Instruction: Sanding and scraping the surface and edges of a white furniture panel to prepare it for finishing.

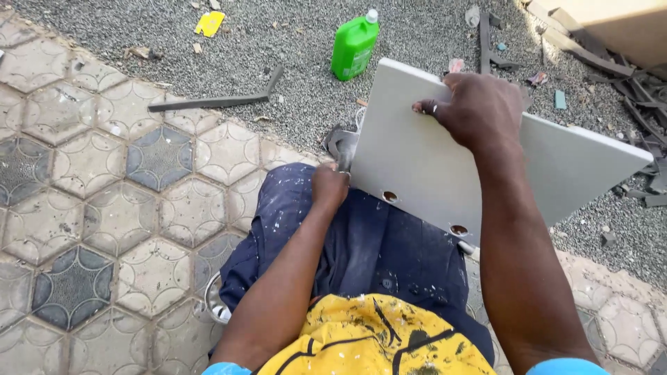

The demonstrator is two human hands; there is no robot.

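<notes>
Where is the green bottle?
In the head view, the green bottle lies on the grey gravel near the top middle, just beyond the upper left corner of the white board that the right hand grips.

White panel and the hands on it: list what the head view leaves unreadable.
- Left hand: its fingers curl at the white panel edge; what its grip closes on is hidden by the hand itself.
- Dark metal piece beside that edge: partly behind the panel, shape unclear.
- Right hand: fingertips hidden over the top edge.
- Panel's far side: unseen.
- Green bottle: label too small.
</notes>
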